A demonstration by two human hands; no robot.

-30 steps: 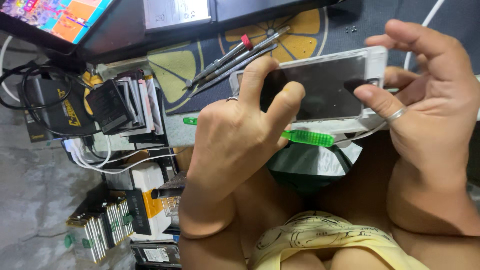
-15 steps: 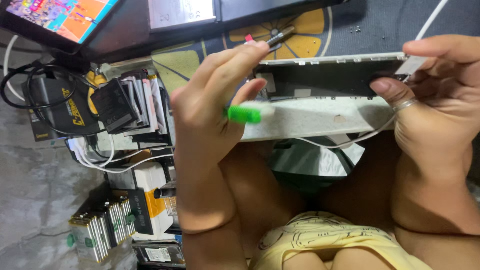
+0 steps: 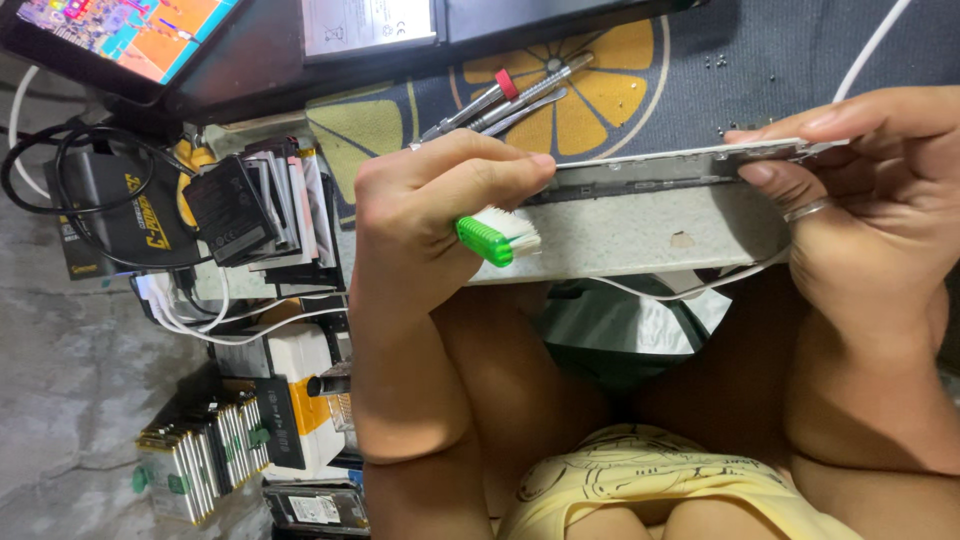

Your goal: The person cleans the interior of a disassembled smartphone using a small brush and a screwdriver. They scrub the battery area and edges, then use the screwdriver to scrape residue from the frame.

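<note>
Centre of frame: the left hand (image 3: 430, 215) is closed around a green toothbrush (image 3: 497, 237), bristles pointing right; the fingertips touch the left end of a thin phone frame (image 3: 680, 160) held edge-on. The frame's long axis runs left–right; the right hand (image 3: 860, 210) pinches its right end between thumb and fingers. Metal tools (image 3: 505, 98) lie above, upper centre.

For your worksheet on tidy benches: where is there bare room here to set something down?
Bare mat lies between the white cable and the tools. Bare floor shows at lower left. Crowded: the battery stacks beside the left hand.
</note>
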